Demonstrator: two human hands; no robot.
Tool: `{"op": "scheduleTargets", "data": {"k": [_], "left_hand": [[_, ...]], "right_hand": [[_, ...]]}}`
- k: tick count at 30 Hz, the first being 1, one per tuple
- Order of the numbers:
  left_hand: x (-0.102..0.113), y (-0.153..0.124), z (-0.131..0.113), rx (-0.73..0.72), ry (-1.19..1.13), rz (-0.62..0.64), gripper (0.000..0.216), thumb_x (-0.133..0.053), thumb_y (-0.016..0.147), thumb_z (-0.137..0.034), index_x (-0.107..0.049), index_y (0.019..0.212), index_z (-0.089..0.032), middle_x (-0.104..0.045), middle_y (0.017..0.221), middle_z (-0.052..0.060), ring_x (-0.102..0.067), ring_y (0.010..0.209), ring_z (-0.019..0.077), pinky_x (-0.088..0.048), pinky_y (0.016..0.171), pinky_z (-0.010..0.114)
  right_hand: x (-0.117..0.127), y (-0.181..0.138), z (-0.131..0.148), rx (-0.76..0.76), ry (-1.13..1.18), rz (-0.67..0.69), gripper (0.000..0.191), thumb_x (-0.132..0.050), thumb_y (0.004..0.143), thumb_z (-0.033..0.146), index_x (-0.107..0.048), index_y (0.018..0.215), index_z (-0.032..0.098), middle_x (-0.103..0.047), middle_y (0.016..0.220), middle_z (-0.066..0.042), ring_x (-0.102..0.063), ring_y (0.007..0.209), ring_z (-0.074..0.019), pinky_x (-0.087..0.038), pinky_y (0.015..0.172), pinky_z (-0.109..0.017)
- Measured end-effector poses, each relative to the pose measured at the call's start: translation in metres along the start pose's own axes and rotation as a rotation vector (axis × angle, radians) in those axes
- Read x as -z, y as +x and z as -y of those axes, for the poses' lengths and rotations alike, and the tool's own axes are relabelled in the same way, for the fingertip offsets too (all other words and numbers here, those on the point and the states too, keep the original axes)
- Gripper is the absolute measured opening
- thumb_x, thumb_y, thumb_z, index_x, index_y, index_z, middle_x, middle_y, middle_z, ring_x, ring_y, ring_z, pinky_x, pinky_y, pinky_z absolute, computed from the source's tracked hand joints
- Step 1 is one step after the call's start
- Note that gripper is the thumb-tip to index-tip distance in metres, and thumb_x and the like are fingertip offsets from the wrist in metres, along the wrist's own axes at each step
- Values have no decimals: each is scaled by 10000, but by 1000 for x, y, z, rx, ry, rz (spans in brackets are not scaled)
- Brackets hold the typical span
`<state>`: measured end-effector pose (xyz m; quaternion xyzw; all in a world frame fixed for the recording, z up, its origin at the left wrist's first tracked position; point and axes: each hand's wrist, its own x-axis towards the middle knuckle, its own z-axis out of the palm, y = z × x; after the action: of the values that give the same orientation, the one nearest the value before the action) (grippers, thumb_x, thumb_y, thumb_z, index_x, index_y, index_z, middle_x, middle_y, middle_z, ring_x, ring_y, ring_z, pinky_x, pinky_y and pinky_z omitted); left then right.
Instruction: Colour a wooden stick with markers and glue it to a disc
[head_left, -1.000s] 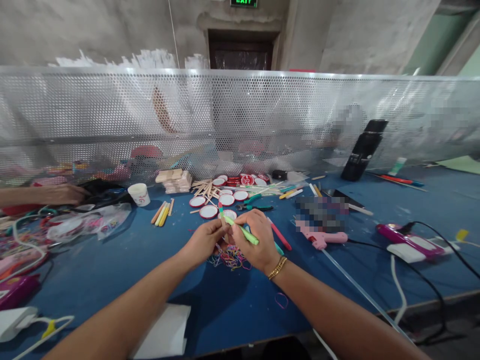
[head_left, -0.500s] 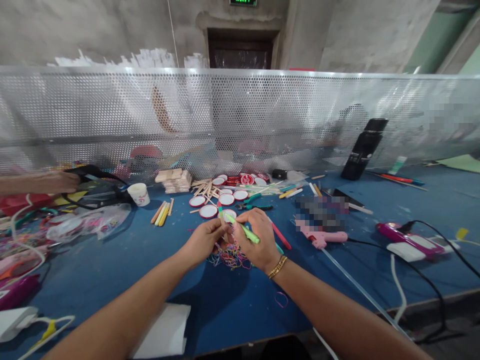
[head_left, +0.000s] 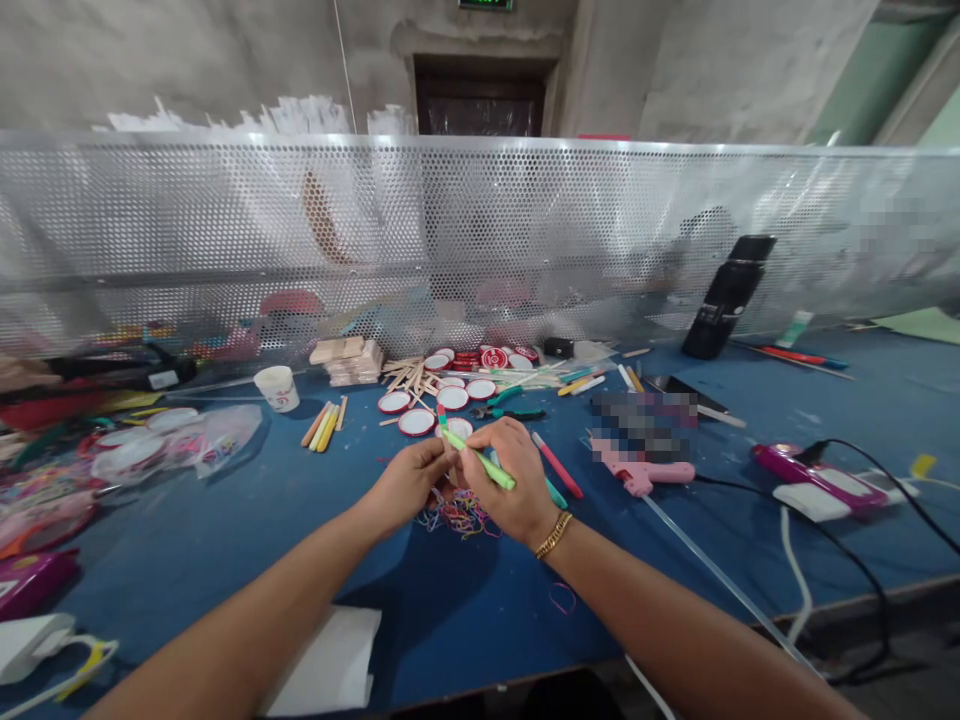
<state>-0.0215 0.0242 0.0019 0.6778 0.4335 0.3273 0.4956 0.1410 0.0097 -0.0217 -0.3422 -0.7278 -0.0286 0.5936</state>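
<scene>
My right hand (head_left: pixel 517 480) is closed round a light green marker (head_left: pixel 498 472), its tip end pointing up and left. Between the fingertips of my left hand (head_left: pixel 405 485) stands a small craft stick (head_left: pixel 442 414), coloured red at the top with teal-green below. The marker's tip end meets or overlaps the stick; contact cannot be made out exactly. Under both hands lies a tangle of colourful rubber bands (head_left: pixel 463 518). White-faced bottle caps with red rims (head_left: pixel 416 423) lie just beyond. A red marker (head_left: pixel 559 466) rests right of my right hand.
Pliers (head_left: pixel 514 413), loose craft sticks (head_left: pixel 414 376) and a paper cup (head_left: pixel 277 388) stand farther back. To the right are a pink glue gun (head_left: pixel 637 470) with its cord and a black bottle (head_left: pixel 729 298). Another person's hand (head_left: pixel 30 372) is at the far left.
The marker's tip has shifted slightly left against the stick, while my hands stay nearly in place. At the far left, the other person's hand and a black item have moved left.
</scene>
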Motion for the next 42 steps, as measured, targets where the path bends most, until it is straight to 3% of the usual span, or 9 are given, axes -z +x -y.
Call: {"op": "scheduleTargets", "data": {"k": [42], "left_hand": [[1,1,3,8,-19,5,374,-585,835,-543,-585,795,-171,-591,684,-6,-540,539,99,-384,435,184]], "right_hand": [[1,1,-1,-11,-32,-34,57,-561,878,190,-543,842,231,-639,794,-24,-587,779,-196,-459,805,-386]]}}
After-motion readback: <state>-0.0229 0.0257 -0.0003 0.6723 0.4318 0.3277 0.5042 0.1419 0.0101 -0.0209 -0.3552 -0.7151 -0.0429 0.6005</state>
